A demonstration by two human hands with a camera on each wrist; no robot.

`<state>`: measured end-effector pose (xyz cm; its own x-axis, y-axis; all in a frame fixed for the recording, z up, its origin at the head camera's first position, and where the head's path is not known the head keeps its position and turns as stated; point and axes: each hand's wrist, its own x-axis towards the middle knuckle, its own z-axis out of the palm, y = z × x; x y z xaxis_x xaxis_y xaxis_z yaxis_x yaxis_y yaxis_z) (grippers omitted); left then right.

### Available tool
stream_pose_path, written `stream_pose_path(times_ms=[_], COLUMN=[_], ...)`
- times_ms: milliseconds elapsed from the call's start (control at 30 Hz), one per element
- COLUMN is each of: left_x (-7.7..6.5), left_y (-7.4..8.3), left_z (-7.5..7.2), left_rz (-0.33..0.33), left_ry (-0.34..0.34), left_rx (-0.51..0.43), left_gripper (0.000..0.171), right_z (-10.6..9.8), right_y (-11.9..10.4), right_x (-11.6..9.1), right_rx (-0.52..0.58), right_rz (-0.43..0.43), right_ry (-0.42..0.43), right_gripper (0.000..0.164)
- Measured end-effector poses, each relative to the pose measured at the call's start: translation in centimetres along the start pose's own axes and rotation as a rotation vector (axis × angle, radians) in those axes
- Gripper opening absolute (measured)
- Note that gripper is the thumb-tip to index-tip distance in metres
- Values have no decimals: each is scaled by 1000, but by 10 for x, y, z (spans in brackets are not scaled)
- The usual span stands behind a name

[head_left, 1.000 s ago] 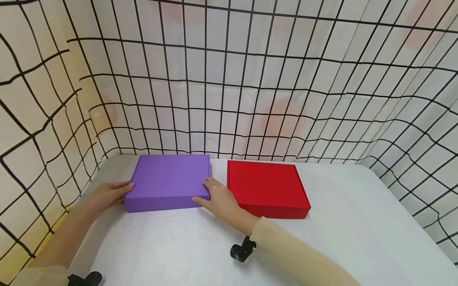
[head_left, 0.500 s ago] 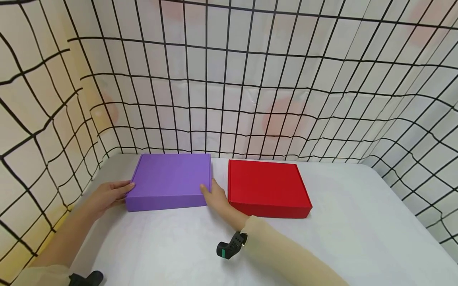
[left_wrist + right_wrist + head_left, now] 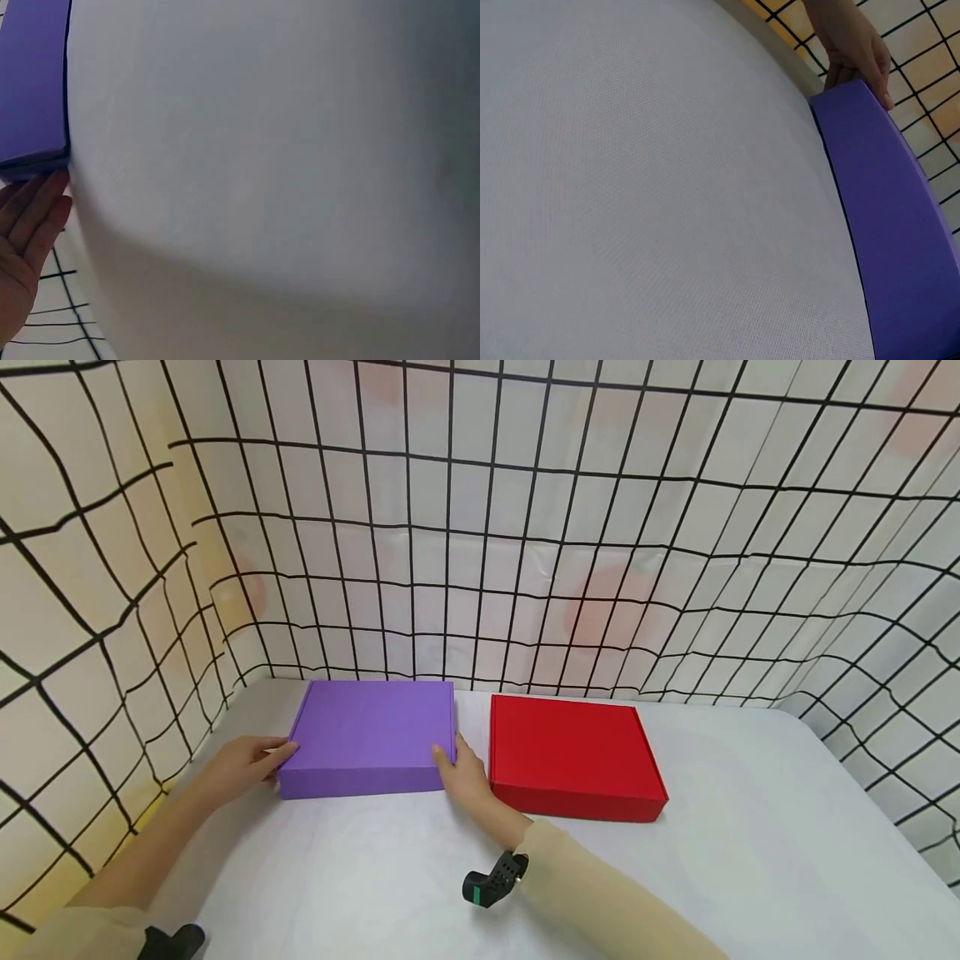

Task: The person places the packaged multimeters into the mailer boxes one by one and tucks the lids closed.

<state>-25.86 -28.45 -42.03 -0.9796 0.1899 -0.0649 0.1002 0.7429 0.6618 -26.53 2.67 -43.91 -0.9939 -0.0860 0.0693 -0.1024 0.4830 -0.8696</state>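
In the head view a flat purple cardboard box lies closed at the back left of the white table. My left hand holds its left end, thumb on the top edge and fingers at the side. The left wrist view shows the left hand's fingertips right at the box's corner. At the opposite end, my right hand grips the front right corner, its thumb on the lid and its fingers along the right side. A red box, also closed, sits just right of that hand.
Black wire mesh rises behind the table and along both sides, with the left panel close to my left arm. Each wrist carries a black strapped camera, such as the right wrist camera.
My right hand has shifted from the front right corner's top onto the box's right side, its thumb now on the lid. The head view has turned slightly left. The red box has stayed put.
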Motion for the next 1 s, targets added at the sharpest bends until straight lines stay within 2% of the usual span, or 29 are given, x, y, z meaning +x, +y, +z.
stream_pose_path(times_ms=[67, 200, 367, 467, 633, 900, 1000], left_x=[-1, -6, -16, -17, -9, 3, 4], left_y=[3, 12, 20, 24, 26, 29, 32], left_z=[-2, -15, -31, -32, -32, -26, -23], left_rz=[103, 235, 335, 370, 439, 529, 520], left_ry=[18, 47, 33, 5, 16, 21, -6], left_rx=[155, 383, 568, 633, 728, 799, 835], left_gripper=[53, 49, 58, 64, 63, 62, 60], right_z=[1, 4, 5, 4, 3, -2, -4], right_y=[1, 0, -2, -1, 0, 6, 8], right_x=[0, 0, 0, 1, 3, 3, 2], right_rx=[-1, 8, 19, 21, 23, -16, -8], right_rz=[-4, -7, -4, -9, -14, -36, -39], right_ry=[-2, -18, -26, -22, -32, -35, -49], right_gripper=[44, 44, 46, 48, 50, 50, 48])
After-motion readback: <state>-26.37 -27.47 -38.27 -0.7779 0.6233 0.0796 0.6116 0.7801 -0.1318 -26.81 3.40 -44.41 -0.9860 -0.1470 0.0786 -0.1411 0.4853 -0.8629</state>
